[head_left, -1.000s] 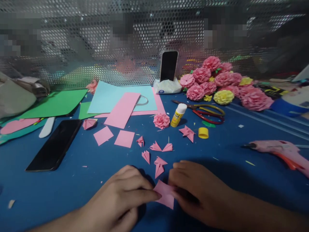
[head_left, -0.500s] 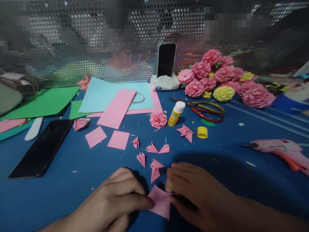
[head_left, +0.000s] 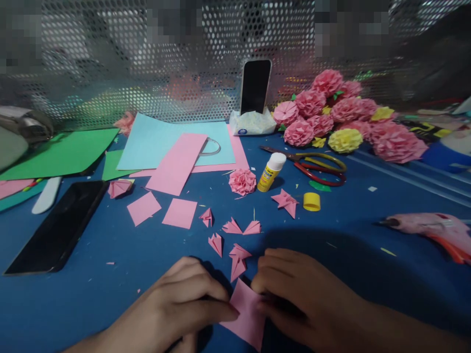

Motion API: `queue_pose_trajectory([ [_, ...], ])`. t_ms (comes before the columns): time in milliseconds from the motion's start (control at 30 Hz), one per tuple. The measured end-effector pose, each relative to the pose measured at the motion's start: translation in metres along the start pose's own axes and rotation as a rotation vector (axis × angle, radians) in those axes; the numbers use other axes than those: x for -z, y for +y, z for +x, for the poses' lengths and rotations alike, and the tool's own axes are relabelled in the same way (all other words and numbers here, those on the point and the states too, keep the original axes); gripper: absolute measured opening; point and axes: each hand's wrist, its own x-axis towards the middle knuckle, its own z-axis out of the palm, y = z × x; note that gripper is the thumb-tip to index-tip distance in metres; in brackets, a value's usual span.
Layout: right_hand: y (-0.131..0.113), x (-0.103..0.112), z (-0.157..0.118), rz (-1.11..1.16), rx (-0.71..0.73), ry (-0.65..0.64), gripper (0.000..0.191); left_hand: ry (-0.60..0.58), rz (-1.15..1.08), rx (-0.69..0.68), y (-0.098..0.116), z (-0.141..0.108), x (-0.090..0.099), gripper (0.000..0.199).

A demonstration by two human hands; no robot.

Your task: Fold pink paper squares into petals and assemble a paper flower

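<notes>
Between my two hands, low in the view, is a small square of pink paper (head_left: 247,316). My left hand (head_left: 180,304) pinches its left side, thumb on top. At the right edge my right hand (head_left: 294,294) has its fingers curled, with the paper's edge between thumb and forefinger. Just beyond the square lie folded pink paper pieces (head_left: 239,260), more of them (head_left: 215,243) a little farther off. Two flat pink squares (head_left: 179,213) rest to the left, one of them tilted.
A glue stick (head_left: 271,171), its yellow cap (head_left: 311,201), scissors (head_left: 320,166) and a pink paper flower (head_left: 242,182) lie ahead. A glue gun (head_left: 430,228) is at right, a black phone (head_left: 59,225) at left. Paper flowers (head_left: 331,110) pile up behind, before a perforated metal panel (head_left: 128,63).
The pink square has turned slightly and shows more of its surface, its lower corner nearer me. Both hands keep hold of it. The view has shifted a little.
</notes>
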Motion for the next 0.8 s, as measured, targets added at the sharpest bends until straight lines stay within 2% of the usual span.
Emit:
queue_pose_trajectory([
  [167, 0.001, -0.001, -0.002, -0.002, 0.001, 0.009, 0.009, -0.002, 0.018, -0.006, -0.003, -0.003, -0.003, 0.032],
  [300, 0.001, 0.000, -0.003, -0.001, -0.020, -0.006, 0.012, 0.039, 0.083, -0.096, -0.002, 0.002, -0.003, 0.040],
  [433, 0.006, 0.001, -0.001, -0.022, 0.017, -0.018, 0.010, 0.057, 0.207, -0.133, -0.001, 0.006, -0.007, 0.036],
  [500, 0.008, 0.002, 0.000, -0.054, 0.121, 0.012, 0.010, 0.128, 0.272, -0.157, -0.003, 0.004, -0.012, 0.033],
  [533, 0.009, 0.003, 0.000, -0.070, 0.180, 0.026, 0.013, 0.241, 0.297, -0.194, -0.005, 0.002, -0.015, 0.033],
  [567, 0.010, 0.004, 0.001, -0.087, 0.231, 0.033, 0.018, 0.283, 0.344, -0.204, -0.008, -0.001, -0.017, 0.028],
  [667, 0.011, 0.009, 0.002, -0.179, 0.333, 0.028, 0.028, 0.173, 0.443, -0.284, -0.012, -0.008, -0.017, 0.027],
  [767, 0.010, 0.013, 0.002, -0.298, 0.404, 0.044, 0.030, 0.033, 0.500, -0.287, -0.012, -0.011, -0.012, 0.034],
  [800, 0.009, 0.014, 0.002, -0.319, 0.419, 0.042, 0.030, 0.032, 0.506, -0.291, -0.012, -0.011, -0.010, 0.036],
])
